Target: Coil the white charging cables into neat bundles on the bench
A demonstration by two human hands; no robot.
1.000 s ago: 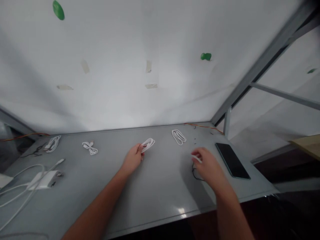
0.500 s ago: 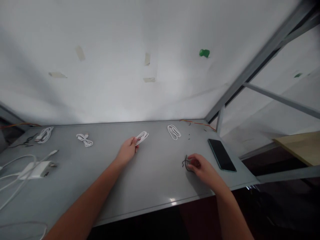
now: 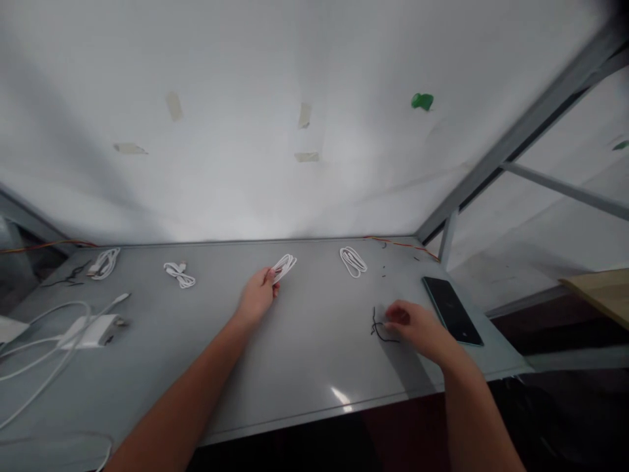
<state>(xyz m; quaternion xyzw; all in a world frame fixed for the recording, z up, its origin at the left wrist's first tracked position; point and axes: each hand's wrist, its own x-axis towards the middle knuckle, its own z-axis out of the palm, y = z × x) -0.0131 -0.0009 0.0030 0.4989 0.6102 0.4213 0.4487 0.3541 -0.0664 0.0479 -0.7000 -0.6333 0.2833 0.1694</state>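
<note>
The left hand [image 3: 256,300] has its grip closed around the near end of a coiled white cable [image 3: 284,267], which lies out past the fingers over the middle of the grey tabletop [image 3: 304,354]. The right hand [image 3: 417,328] rests on the tabletop, fingertips pinched at a thin black tie [image 3: 377,328]; whether it actually holds it is unclear. A dark phone [image 3: 451,309] lies just right of that hand. 3 more white cable coils [image 3: 352,261] sit along the back edge, below a white wall [image 3: 275,98].
</note>
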